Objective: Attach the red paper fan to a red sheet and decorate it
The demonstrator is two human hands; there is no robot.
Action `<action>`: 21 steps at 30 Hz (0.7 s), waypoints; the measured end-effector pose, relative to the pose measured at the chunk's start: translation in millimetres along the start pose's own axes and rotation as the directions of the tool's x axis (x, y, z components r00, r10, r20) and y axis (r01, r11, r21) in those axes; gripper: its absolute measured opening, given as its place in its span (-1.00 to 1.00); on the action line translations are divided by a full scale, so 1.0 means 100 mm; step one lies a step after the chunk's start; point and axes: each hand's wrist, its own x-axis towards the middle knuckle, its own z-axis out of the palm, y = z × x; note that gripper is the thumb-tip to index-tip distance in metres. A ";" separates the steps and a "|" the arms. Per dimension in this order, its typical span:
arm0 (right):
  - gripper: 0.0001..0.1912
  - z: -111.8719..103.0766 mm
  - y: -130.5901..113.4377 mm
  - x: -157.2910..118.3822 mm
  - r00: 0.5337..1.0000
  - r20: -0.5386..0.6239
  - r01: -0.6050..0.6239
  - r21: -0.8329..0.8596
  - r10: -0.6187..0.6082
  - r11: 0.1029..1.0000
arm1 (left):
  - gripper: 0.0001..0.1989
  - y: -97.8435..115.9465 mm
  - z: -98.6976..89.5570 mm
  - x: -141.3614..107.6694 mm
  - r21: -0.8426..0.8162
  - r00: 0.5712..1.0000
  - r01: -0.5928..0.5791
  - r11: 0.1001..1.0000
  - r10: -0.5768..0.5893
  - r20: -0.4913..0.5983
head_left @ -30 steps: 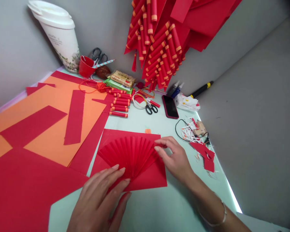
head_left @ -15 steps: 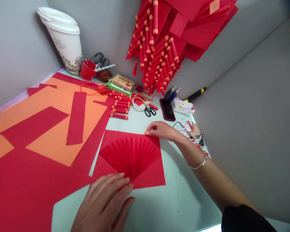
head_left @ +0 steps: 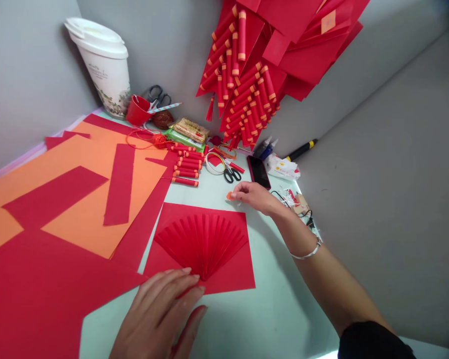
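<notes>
A pleated red paper fan [head_left: 204,242] lies spread on a red paper sheet [head_left: 239,276]. My left hand [head_left: 164,309] rests at the sheet's lower left, fingers extended, with its fingertips by the fan's narrow base. Beyond the sheet's top right edge, my right hand [head_left: 252,195] pinches a small orange piece [head_left: 230,196] between thumb and fingers, just above the table. Black-handled scissors [head_left: 232,174] and a phone [head_left: 259,172] lie beyond that hand.
Orange paper [head_left: 78,209] with red strips covers the left side. Small red rolls [head_left: 187,174], a red cup [head_left: 137,110] and a lidded white cup [head_left: 105,70] stand or lie farther back. Red paper decorations [head_left: 247,89] hang on the wall.
My right hand has moved slightly away from the sheet's top edge with the orange piece. My left hand has stayed by the fan's base. The view has shifted a little.
</notes>
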 end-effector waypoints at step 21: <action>-0.89 0.70 -0.50 -1.33 0.894 0.430 0.093 0.101 -0.128 0.991 | -0.55 0.17 -0.02 0.19 -0.395 0.323 0.907 -0.148 -0.360 0.875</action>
